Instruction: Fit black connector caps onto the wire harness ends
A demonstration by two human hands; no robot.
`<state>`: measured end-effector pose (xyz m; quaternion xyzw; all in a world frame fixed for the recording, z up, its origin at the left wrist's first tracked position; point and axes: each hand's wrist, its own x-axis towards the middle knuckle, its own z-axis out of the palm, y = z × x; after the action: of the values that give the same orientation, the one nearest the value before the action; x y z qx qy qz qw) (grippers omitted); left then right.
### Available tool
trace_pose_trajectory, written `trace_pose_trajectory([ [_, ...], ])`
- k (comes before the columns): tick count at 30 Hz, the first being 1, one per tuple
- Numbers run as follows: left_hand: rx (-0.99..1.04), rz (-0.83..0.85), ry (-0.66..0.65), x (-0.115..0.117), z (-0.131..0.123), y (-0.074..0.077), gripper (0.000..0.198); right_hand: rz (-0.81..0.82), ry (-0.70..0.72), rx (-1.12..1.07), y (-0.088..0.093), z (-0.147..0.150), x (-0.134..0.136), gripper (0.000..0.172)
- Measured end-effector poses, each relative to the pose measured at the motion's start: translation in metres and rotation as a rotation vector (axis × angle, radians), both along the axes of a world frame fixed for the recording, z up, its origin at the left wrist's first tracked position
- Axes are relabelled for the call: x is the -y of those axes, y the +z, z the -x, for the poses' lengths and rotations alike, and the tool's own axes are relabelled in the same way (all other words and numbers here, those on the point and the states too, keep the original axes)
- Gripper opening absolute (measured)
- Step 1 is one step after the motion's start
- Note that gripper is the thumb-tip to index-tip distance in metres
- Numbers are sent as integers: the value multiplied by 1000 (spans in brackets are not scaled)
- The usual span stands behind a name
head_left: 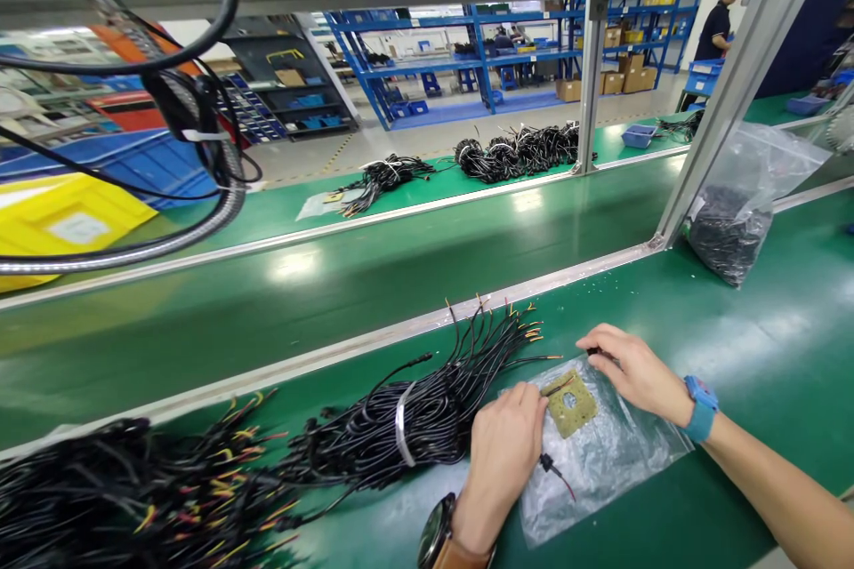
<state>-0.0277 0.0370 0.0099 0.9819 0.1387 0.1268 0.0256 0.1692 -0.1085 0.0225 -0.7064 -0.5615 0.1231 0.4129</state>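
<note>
My left hand (507, 443), with a brown-strapped watch at its wrist, is closed on a black cable whose thin wire ends (558, 387) poke out past the fingertips. Those ends lie over a flat, yellowish square sponge (582, 416) with a round hole in it. The sponge rests on a clear plastic bag (614, 471) spread on the green bench. Above the bag's far edge, my right hand (637, 373) pinches a small black piece (592, 351), mostly covered by the fingers. A short black connector (547, 462) with a dark red wire sits on the bag beside my left hand.
Left of my hands lies a tied bundle of black cables (374, 431), then a loose heap of cables (86, 498). A metal post (721, 89) and a bag of black parts (727, 231) stand at right. Hoses (230, 169) hang upper left.
</note>
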Motion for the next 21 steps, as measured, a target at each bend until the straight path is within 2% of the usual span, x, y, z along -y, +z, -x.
trace_pose_trajectory([
  [4,-2,34,-4,2,2,1,20,10,22,-1,-1,8,-2,20],
  [12,2,-10,-16,2,4,1,16,19,54,47,-1,20,-5,10],
  [21,60,28,-51,1,6,1,22,37,-1,52,-7,16,-6,13],
])
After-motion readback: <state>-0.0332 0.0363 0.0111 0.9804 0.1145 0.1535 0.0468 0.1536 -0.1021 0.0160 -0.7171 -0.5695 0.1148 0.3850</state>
